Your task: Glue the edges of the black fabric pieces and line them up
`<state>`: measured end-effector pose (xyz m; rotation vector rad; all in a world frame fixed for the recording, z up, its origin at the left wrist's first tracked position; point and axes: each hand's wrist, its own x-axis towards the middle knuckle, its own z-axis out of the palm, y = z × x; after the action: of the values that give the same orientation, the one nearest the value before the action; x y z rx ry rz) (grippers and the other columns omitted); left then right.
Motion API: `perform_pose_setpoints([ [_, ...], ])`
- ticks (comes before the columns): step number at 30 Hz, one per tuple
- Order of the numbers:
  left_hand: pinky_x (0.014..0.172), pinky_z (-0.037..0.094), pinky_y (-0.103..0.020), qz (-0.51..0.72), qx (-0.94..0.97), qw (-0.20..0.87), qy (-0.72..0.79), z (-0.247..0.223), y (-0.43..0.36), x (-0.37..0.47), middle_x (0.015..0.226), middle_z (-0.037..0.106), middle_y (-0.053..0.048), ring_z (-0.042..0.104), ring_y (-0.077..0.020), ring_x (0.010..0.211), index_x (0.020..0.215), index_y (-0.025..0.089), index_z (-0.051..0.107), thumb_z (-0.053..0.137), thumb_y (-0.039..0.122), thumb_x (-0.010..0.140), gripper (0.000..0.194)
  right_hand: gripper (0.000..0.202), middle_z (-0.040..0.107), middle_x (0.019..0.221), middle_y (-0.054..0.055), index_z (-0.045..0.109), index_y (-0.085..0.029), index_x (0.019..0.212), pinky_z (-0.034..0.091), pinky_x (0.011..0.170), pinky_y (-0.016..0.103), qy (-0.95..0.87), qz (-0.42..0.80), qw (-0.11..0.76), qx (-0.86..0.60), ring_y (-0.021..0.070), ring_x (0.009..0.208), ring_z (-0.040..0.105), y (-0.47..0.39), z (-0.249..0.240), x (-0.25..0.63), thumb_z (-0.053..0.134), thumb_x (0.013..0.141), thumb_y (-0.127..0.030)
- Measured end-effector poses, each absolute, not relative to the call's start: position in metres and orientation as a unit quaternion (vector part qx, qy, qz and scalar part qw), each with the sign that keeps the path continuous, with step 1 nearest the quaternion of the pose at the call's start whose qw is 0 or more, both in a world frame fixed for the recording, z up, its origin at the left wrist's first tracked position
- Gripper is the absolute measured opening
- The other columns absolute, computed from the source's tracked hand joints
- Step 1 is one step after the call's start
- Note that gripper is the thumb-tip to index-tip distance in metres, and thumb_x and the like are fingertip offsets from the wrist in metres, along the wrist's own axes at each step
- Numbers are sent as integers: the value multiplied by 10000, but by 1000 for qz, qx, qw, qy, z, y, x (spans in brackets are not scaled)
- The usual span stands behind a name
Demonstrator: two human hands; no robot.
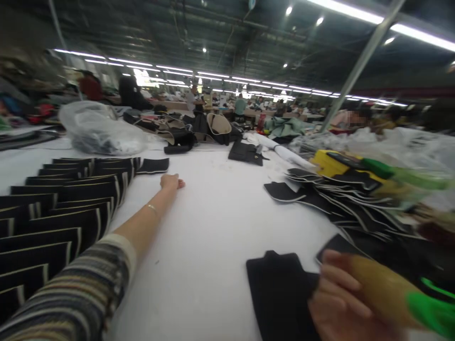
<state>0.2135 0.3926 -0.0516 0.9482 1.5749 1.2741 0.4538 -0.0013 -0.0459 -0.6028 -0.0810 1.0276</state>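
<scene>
My left hand [170,181] reaches far across the white tabletop, its fingers curled in and nothing visible in them. Just beyond it lies a small black fabric panel [154,166] at the end of overlapping rows of black panels with pale edging [88,189]. At the lower right, my right hand [343,289] is blurred, with its fingers bent inward. It is beside a notched black panel [282,293], partly covering that panel's right side. A smeared yellow-brown shape with bright green lies against this hand; I cannot tell what it is.
A loose pile of pale-edged black pieces [341,199] lies on the right, near a yellow object [329,163]. Clear plastic bags [99,128] and black and beige bag parts [206,128] stand farther back. People work in the background; a slanted metal pole [359,61] rises at right.
</scene>
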Motion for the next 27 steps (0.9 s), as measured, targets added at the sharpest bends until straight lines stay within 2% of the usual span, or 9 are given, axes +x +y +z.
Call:
perform_pose_setpoints([
  [4, 627, 486, -260, 360, 578, 517, 518, -35, 294, 288, 784, 647, -39, 592, -134, 672, 875, 120, 620, 704, 247, 757, 193, 519, 569, 819, -52, 555, -223, 1161, 541, 659, 175, -75, 537, 825, -157, 66, 574, 516, -10, -16, 439, 746, 681, -267],
  [7, 711, 467, -264, 240, 712, 519, 407, -26, 208, 318, 822, 684, -23, 615, -181, 760, 888, 169, 662, 855, 226, 478, 457, 504, 591, 848, -42, 573, -199, 1134, 542, 723, 188, -100, 531, 833, -119, 79, 634, 554, -13, -7, 433, 762, 674, -276],
  [9, 711, 446, -279, 99, 816, 431, 372, -26, 164, 324, 844, 677, -12, 612, -212, 797, 986, 201, 641, 846, 265, 433, 593, 492, 599, 855, -37, 583, -185, 1121, 534, 757, 188, -105, 530, 836, -98, 81, 657, 573, -21, -4, 433, 767, 674, -278],
  [11, 690, 427, -286, 53, 841, 382, 378, -27, 137, 321, 844, 663, -18, 602, -232, 819, 954, 193, 628, 801, 221, 443, 540, 494, 606, 858, -38, 587, -179, 1120, 521, 790, 183, -111, 531, 836, -85, 78, 673, 585, -34, 0, 434, 776, 674, -275],
  [14, 664, 403, -265, 59, 844, 352, 401, -24, 122, 302, 817, 630, -1, 579, -207, 813, 791, 186, 584, 680, 154, 507, 301, 488, 621, 877, -35, 587, -199, 1128, 523, 806, 206, -132, 524, 838, -76, 84, 691, 597, -58, 8, 436, 776, 689, -296],
  [18, 606, 381, -252, 92, 828, 342, 435, -13, 111, 245, 709, 566, 25, 549, -169, 728, 705, 195, 487, 507, 164, 584, 127, 499, 638, 895, 8, 611, -169, 1122, 541, 797, 243, -133, 511, 843, -106, 113, 703, 618, -88, 13, 431, 762, 728, -436],
  [22, 632, 415, -275, 133, 776, 378, 487, -15, 83, 153, 748, 601, 12, 565, -192, 756, 791, 195, 508, 448, 186, 572, 228, 523, 681, 957, 97, 638, -148, 1119, 571, 765, 325, -101, 494, 845, -178, 192, 778, 672, -107, -1, 413, 716, 776, -535],
  [25, 699, 441, -302, 96, 753, 361, 542, -21, 54, 89, 850, 638, -14, 586, -227, 848, 973, 182, 545, 453, 209, 599, 386, 422, 690, 1030, 85, 646, -216, 1113, 586, 751, 401, -92, 488, 840, -218, 240, 856, 680, -110, -14, 393, 771, 769, -428],
  [27, 794, 438, -339, 77, 755, 275, 591, -23, 36, 63, 994, 631, -59, 568, -259, 976, 1146, 168, 511, 468, 222, 636, 515, 379, 694, 1041, 72, 660, -236, 1079, 593, 736, 438, -100, 489, 835, -233, 269, 904, 673, -106, -18, 378, 802, 747, -350],
])
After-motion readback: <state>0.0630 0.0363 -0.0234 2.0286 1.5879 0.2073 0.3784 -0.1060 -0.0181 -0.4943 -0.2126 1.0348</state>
